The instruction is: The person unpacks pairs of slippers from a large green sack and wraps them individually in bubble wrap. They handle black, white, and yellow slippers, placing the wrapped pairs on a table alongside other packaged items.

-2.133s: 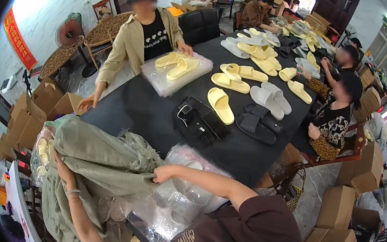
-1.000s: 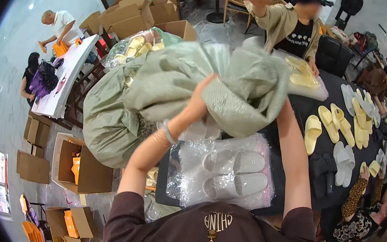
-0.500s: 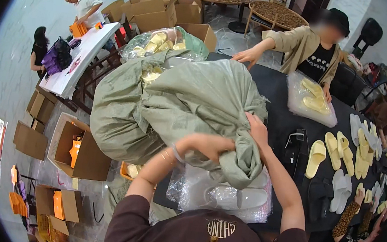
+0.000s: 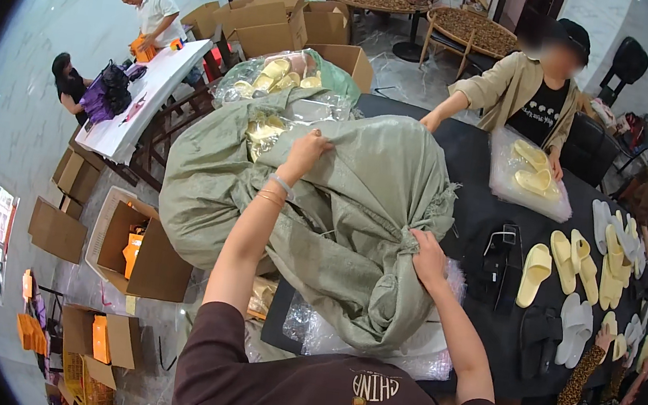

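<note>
A large grey-green woven sack (image 4: 365,199) sprawls over the near left part of the black table. My left hand (image 4: 308,154), a band and bracelets at its wrist, is closed on the cloth along the sack's far left side. Gathered folds at the sack's right side are gripped by my right hand (image 4: 427,256). Yellow slippers (image 4: 265,135) show in the gap just beyond my left hand. Under the sack's near end lie clear plastic bags (image 4: 316,335), mostly covered by the cloth.
Across the table, a person (image 4: 544,92) stands by plastic-packed yellow slippers (image 4: 537,170). Loose yellow slippers (image 4: 535,275), grey slippers (image 4: 574,330) and black slippers (image 4: 540,334) line the right side. An open cardboard box (image 4: 163,264) stands on the floor at left.
My left hand has moved up and away over the sack and now grips its cloth. The sack's folds have spread toward me, covering the grey slippers. My right hand keeps hold lower down.
</note>
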The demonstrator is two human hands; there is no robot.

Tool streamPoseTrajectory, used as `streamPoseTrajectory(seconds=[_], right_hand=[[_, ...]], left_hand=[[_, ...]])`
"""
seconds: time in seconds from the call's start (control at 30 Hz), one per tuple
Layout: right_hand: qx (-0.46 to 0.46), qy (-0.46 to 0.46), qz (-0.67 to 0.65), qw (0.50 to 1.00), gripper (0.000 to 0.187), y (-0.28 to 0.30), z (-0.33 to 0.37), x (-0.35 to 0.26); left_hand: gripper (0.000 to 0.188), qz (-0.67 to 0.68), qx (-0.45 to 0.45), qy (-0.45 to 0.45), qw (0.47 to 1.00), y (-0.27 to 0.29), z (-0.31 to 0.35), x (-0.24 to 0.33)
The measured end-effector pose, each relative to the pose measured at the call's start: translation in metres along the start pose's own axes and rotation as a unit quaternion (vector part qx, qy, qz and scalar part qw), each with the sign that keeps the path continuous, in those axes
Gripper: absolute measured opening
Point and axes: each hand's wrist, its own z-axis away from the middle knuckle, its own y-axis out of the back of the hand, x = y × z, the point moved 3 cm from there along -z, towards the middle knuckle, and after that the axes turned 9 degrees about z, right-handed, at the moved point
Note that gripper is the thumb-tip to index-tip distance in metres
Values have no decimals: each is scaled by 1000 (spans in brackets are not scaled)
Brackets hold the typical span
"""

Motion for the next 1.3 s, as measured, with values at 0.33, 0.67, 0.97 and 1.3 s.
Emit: streamPoseTrajectory(seconds=[0.33, 0.67, 0.97, 1.3], right_hand=[[158, -20, -129, 979, 58, 25, -27, -52], [144, -90, -564, 808, 23, 14, -59, -38], [89, 170, -71, 979, 22, 21, -19, -58], [-58, 215, 54, 973, 25, -49, 13, -49]], left_hand=[[27, 554, 88, 78, 824, 40, 34, 138], [32, 534, -181, 105, 819, -34, 118, 209], [116, 195, 380, 541, 725, -11, 181, 26], [33, 491, 393, 366, 686, 7, 186, -57]])
